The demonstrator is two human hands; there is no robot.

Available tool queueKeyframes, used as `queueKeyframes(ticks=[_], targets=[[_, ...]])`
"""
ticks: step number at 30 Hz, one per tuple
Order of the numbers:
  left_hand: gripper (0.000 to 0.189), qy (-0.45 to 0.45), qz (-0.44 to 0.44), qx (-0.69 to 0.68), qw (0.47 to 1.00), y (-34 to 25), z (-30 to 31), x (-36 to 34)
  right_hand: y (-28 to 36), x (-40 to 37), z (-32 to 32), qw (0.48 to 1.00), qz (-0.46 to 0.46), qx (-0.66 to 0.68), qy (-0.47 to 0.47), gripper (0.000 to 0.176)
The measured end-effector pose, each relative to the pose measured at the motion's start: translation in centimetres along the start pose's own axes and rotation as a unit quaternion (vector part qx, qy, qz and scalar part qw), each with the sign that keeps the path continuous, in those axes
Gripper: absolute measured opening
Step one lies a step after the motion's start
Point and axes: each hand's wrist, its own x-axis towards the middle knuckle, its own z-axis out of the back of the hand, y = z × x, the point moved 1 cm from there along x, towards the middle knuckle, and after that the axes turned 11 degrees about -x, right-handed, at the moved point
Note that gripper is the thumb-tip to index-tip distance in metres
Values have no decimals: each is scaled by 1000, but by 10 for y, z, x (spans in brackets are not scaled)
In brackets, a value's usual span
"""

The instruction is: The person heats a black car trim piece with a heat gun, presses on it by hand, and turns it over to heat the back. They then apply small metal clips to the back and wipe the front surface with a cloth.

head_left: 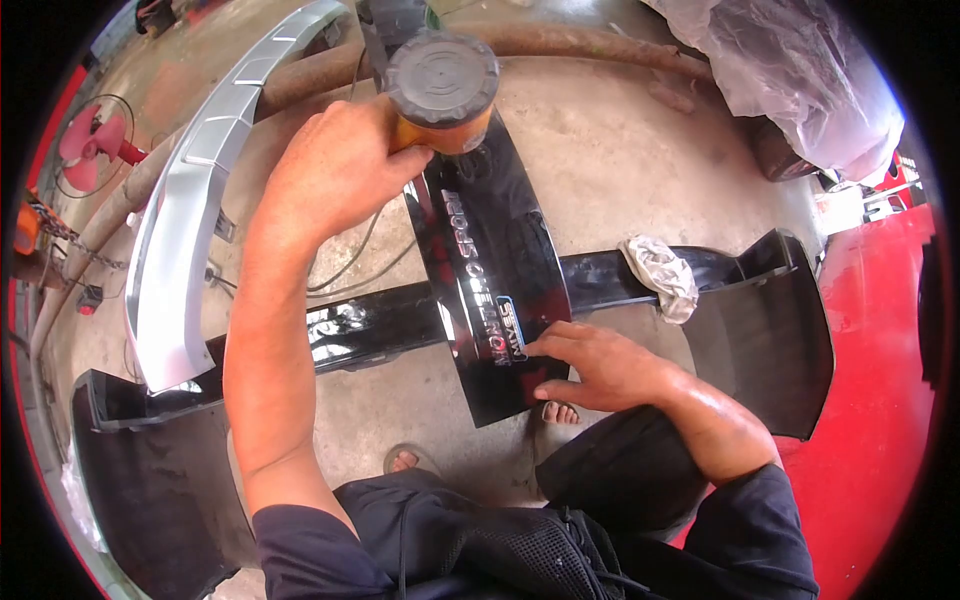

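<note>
My left hand [335, 165] is wrapped round a yellow power tool [442, 90] with a round black top, at the upper end of a glossy black panel [500, 250]. Raised silver lettering [466, 240] runs along the panel, with a small blue-edged badge [511, 328] near its lower end. Next to that badge, my right hand [600, 365] rests its fingertips on the panel's right edge, thumb apart from the fingers, holding nothing. The panel lies across a long black bumper-like part [375, 320].
A silver curved trim piece [185, 240] stands at left, near a pink fan [90, 147]. A crumpled white cloth [660, 275] lies on the black part. Plastic sheeting [800, 75] hangs at upper right, above a red panel [880, 330]. Cables [365, 275] cross the floor.
</note>
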Motion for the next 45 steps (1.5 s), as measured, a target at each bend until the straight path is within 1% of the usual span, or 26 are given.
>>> queueKeyframes(ticks=[3, 5, 6, 9, 11, 12, 14, 15, 17, 18, 20, 21, 23, 24, 26, 27, 29, 31, 33, 34, 35, 38, 40, 41, 43, 45], targets=[[32, 12, 19, 22, 1000, 1, 5, -3, -2, -1, -1, 1000, -7, -6, 0, 53], [32, 64, 1, -51, 997, 4, 4, -6, -2, -2, -1, 1000, -7, -4, 0, 52], [32, 65, 2, -50, 997, 4, 4, -6, -1, -2, 0, 1000, -9, -2, -1, 52], [32, 53, -9, -34, 998, 2, 1, -3, 2, -1, 2, 1000, -8, -1, 6, 53], [34, -5, 14, 7, 1000, 1, 1, -1, 1, -1, 1, 1000, -3, -4, 4, 53], [34, -6, 14, 8, 1000, 0, 3, -2, 1, -1, 1, 1000, 0, -7, 3, 54], [35, 43, 9, -1, 999, -3, 8, -7, 0, -2, 0, 1000, -2, -7, 5, 54], [35, 42, 10, -1, 999, 2, 6, -7, -1, -2, 0, 1000, -4, -6, 6, 54], [34, 71, -14, -86, 994, 10, 0, -6, 0, -2, 0, 1000, -5, -7, 6, 54], [34, 71, -15, -86, 994, 11, -1, -5, 0, -2, 0, 1000, -6, -8, 5, 54], [34, 34, -8, -31, 999, 5, -1, -1, 3, -2, 2, 1000, -5, -4, 8, 54], [34, 34, -10, -31, 999, 4, -1, 0, 4, -2, 3, 1000, -6, -1, 12, 54], [34, -5, 27, 18, 999, 3, 0, 0, 3, -3, 3, 1000, -6, -4, 9, 53], [34, -6, 26, 18, 999, 0, 2, -3, 3, -3, 2, 1000, -4, -7, 8, 53], [34, 49, 19, -12, 999, -6, 10, -8, 2, -4, 2, 1000, -3, -8, 5, 53], [34, 47, 19, -11, 999, -3, 9, -8, 1, -4, 2, 1000, -1, -11, 1, 53], [34, 77, -13, -90, 993, 5, 3, -8, 2, -4, 1, 1000, 1, -11, 1, 53], [34, 57, -26, -72, 995, 5, -1, -5, 2, -3, 1, 1000, 3, -11, -1, 53], [35, -3, -28, -19, 999, 4, -3, -3, 2, -2, -1, 1000, 6, -16, 4, 53], [36, -16, -13, 3, 1000, -1, -1, -4, 3, -3, -1, 1000, 7, -17, 2, 53], [36, -17, -14, 3, 1000, -3, 3, -5, 2, -4, -1, 1000, 6, -14, 2, 53], [36, 24, -7, 34, 999, -3, 8, -8, 1, -5, -1, 1000, 0, -14, 3, 54], [35, 75, -6, -52, 996, 0, 7, -9, 1, -5, -1, 1000, -4, -17, 5, 54], [35, 75, -6, -52, 996, 0, 6, -8, 2, -5, 0, 1000, 0, -14, 5, 54], [35, 21, -16, -13, 1000, -1, 3, -7, 3, -4, 1, 1000, 3, -12, 5, 54], [35, 13, -5, 4, 1000, -3, 3, -5, 4, -4, 1, 1000, 6, -12, 8, 54]])
